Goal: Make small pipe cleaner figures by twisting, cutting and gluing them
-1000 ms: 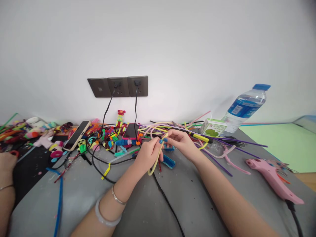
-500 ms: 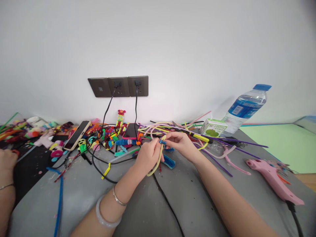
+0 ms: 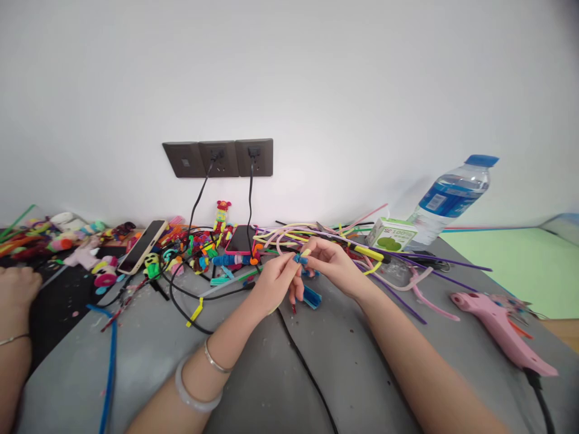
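Observation:
My left hand (image 3: 277,278) and my right hand (image 3: 333,265) meet above the middle of the table, both with pinched fingers. Between their fingertips is a small blue pipe cleaner piece (image 3: 300,258). A bit of pale yellow pipe cleaner (image 3: 307,252) shows beside it; the rest of the strand is mostly hidden behind my left hand. A flat bright blue strip (image 3: 313,298) lies on the grey table just below my right fingers. Behind my hands spreads a pile of purple, pink and yellow pipe cleaners (image 3: 289,232).
Finished fuzzy figures (image 3: 105,272), a phone (image 3: 142,247) and black cables (image 3: 307,374) lie leftward. To the right are a juice box (image 3: 392,235), a tilted-looking water bottle (image 3: 452,199) and a pink glue gun (image 3: 502,331). Another person's hand (image 3: 18,295) rests at the far left.
The yellow loop that hung below my left hand is now mostly out of sight. My left fingers have shifted, some now showing below the blue piece. The other person's hand moved slightly right.

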{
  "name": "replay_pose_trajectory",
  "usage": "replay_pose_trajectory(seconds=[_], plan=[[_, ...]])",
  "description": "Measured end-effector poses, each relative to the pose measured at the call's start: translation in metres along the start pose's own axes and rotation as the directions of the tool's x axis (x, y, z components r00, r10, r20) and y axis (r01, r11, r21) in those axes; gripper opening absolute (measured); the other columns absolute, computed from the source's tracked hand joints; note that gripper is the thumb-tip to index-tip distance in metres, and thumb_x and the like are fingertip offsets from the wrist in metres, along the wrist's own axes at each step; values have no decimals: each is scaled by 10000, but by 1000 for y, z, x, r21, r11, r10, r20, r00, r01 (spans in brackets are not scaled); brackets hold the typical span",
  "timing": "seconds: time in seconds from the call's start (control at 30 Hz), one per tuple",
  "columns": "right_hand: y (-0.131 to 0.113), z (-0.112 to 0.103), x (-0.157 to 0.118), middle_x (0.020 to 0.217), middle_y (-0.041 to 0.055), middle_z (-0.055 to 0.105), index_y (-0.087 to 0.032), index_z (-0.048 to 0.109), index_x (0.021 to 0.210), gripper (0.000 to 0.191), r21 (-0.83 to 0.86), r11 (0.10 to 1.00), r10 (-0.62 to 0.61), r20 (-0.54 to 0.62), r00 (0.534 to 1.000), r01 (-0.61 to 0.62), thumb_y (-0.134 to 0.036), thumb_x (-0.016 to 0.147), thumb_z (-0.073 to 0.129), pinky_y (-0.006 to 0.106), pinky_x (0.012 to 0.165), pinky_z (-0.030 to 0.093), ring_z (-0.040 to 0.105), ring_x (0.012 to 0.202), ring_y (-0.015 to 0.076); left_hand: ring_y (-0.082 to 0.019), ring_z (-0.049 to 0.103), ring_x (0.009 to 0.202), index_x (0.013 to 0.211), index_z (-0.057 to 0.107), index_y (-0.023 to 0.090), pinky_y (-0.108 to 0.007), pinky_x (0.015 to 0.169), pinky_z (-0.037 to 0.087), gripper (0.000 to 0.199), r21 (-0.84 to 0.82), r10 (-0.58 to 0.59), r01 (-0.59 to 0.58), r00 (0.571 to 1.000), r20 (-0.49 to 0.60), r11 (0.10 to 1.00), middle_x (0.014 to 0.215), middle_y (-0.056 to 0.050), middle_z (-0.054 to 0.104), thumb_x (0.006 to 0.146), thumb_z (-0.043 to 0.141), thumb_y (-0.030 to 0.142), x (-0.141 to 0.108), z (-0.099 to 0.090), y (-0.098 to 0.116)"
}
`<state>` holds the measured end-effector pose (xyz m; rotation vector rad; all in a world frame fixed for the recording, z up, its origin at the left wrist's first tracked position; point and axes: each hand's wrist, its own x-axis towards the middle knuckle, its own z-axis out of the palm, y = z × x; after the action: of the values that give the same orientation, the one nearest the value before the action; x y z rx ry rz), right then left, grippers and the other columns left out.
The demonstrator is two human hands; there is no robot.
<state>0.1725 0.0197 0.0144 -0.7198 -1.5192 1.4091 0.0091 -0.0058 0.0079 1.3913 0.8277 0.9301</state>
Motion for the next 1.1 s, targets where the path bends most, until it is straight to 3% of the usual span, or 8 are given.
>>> replay_pose_trajectory(seconds=[0.27, 0.43, 0.57, 0.73, 0.9, 1.1], plan=[[-1, 3, 1, 690, 8, 671, -190, 710, 880, 287, 68, 996, 57, -114, 992, -50, -437, 751, 780, 258, 558, 518, 611, 562, 119, -57, 318, 332, 726, 409, 208, -177, 389, 281, 339, 273, 115, -76, 985, -130, 959, 417, 101, 382, 977, 377, 434, -4, -1, 1], [-2, 6, 1, 682, -10, 673, -188, 674, 782, 283, 228, 961, 189, -123, 974, -158, -385, 673, 845, 224, 551, 500, 609, 552, 97, -74, 400, 388, 704, 399, 210, -200, 489, 338, 339, 460, 209, -134, 971, -115, 878, 442, 82, 434, 996, 353, 377, -5, -2, 4], [-1, 7, 1, 656, -17, 649, -179, 656, 735, 307, 254, 947, 225, -95, 970, -195, -395, 652, 858, 212, 551, 471, 605, 578, 96, -92, 462, 430, 706, 411, 214, -208, 535, 359, 311, 581, 253, -161, 964, -80, 798, 464, 66, 481, 995, 353, 311, -5, -4, 5], [0, 8, 1, 657, -26, 616, -185, 638, 733, 309, 176, 973, 176, -157, 972, -148, -415, 676, 837, 215, 544, 433, 568, 589, 97, -109, 480, 444, 742, 449, 218, -218, 538, 351, 264, 681, 265, -156, 963, -57, 715, 476, 57, 500, 983, 359, 273, -5, -6, 8], [1, 10, 1, 701, -30, 575, -187, 576, 676, 335, 95, 995, 60, -196, 979, -42, -418, 698, 819, 214, 535, 414, 505, 585, 87, -111, 492, 452, 761, 457, 217, -218, 549, 361, 253, 677, 260, -159, 964, -49, 718, 481, 56, 514, 984, 349, 265, -6, -5, 9], [0, 9, 2, 691, -17, 589, -190, 605, 668, 339, 15, 999, 37, -241, 970, -34, -436, 658, 839, 230, 525, 424, 504, 569, 97, -116, 506, 464, 759, 463, 218, -222, 551, 368, 264, 669, 261, -160, 964, -53, 726, 494, 45, 520, 985, 339, 278, -6, -6, 10]])
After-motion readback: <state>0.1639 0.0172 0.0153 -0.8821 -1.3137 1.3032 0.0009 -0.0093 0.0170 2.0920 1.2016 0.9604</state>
